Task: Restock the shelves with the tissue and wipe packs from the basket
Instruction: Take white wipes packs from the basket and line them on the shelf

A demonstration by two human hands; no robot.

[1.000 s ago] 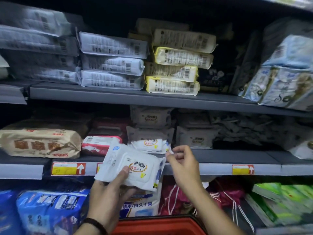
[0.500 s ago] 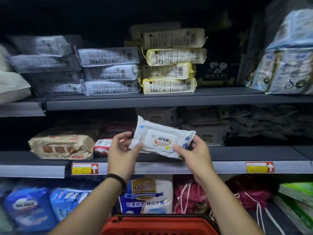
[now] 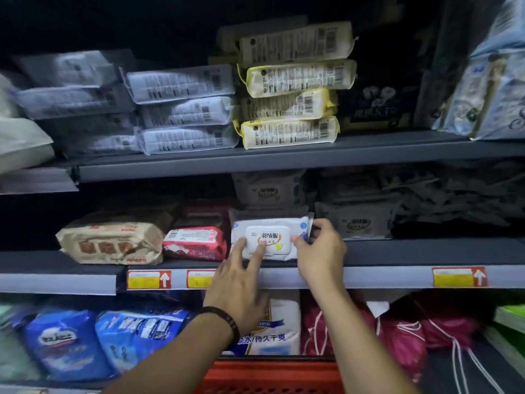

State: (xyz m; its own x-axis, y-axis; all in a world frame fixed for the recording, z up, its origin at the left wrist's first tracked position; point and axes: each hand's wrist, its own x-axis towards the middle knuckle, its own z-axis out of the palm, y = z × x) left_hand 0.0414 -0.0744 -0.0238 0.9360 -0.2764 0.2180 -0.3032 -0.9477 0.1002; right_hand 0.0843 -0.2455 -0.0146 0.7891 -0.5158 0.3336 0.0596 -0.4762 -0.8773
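White wipe pack (image 3: 270,224) sat on the middle shelf (image 3: 397,251), just right of the red pack (image 3: 196,243). Left hand (image 3: 238,282) touched its lid with straight, spread fingers. Right hand (image 3: 321,254) pinched the pack's end farthest from the red pack. Basket (image 3: 270,376) was well below the red pack.

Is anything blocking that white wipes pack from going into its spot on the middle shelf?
Nothing visible does. The white wipes pack sits on the middle shelf, beside the red pack, with matching packs behind it. The left hand presses its lid; the right hand pinches its right end.
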